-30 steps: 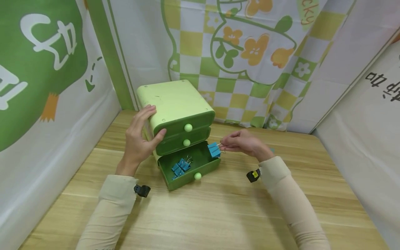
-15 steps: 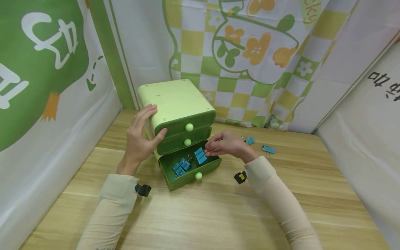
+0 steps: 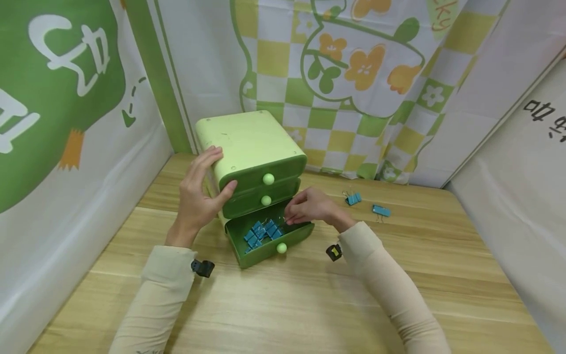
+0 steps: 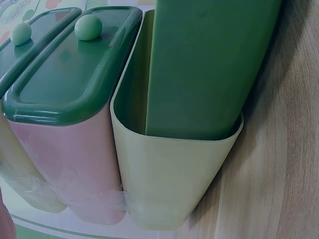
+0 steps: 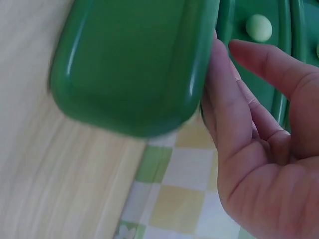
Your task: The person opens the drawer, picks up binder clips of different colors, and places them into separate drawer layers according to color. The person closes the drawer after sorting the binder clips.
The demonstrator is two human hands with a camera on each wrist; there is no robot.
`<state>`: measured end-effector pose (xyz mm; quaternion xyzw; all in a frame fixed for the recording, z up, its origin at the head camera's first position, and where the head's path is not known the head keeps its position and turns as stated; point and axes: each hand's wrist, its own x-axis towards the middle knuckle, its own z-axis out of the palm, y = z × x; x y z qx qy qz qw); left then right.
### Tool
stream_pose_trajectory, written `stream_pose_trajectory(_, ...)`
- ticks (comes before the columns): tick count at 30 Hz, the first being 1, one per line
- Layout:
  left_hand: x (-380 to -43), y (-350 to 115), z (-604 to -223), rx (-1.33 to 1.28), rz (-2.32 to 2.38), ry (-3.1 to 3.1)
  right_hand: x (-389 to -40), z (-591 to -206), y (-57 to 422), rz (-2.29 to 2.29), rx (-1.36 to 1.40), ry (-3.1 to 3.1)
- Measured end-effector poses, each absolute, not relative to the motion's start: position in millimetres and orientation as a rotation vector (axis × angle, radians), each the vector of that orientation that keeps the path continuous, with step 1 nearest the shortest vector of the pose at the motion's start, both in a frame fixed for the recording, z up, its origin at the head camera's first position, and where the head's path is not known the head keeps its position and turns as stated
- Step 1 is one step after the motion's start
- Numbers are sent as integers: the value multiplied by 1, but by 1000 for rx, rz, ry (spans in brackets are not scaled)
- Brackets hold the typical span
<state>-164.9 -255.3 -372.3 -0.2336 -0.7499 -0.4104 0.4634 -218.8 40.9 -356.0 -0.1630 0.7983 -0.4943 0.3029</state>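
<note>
A light-green desktop cabinet point(image 3: 252, 140) has dark green drawer fronts with round knobs. Its bottom drawer point(image 3: 261, 255) is pulled out and holds several blue binder clips point(image 3: 254, 235). My left hand point(image 3: 196, 199) rests on the cabinet's left upper edge, fingers over the side and thumb on the front. Over the right part of the drawer is my right hand point(image 3: 311, 206), its fingertips beside the wire handles of the rightmost clip point(image 3: 272, 229). In the right wrist view a small gap shows between thumb point(image 5: 254, 57) and forefinger; the other fingertips are partly hidden.
Two more blue binder clips, a nearer one point(image 3: 381, 211) and a farther one point(image 3: 353, 198), lie on the wooden table point(image 3: 283, 309) right of the cabinet. A patterned curtain point(image 3: 331, 108) hangs behind it. White printed cloth walls point(image 3: 150, 123) stand at both sides.
My right hand has moved left into the drawer with a blue binder clip, which now lies beside the other clips. The left hand has stayed on the cabinet.
</note>
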Motion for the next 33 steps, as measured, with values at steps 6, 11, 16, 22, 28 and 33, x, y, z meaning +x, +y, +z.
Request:
stream_pose_trajectory(6, -166, -256, -370, -576, -1006, -1838, -230, -346, 66, -1353, -384, 2193)
stream_pose_trajectory(11, -166, -256, -370, -576, -1002, -1841, -243, -338, 97, -1417, -320, 2343)
stream_pose_trajectory(16, -165, -258, -370, -574, -995, -1841, -254, -338, 122, -1156, -379, 2764)
stream_pose_trajectory(22, -165, -258, -372, -570, -991, -1839, -265, -347, 139, -874, -418, 3069)
stream_pose_trajectory(28, -166, -257, -373, -572, -997, -1838, -276, -361, 152, -742, -370, 3141)
stream_pose_trajectory(33, -167, -256, -374, -584, -1007, -1820, -284, -374, 160, -714, -346, 3169)
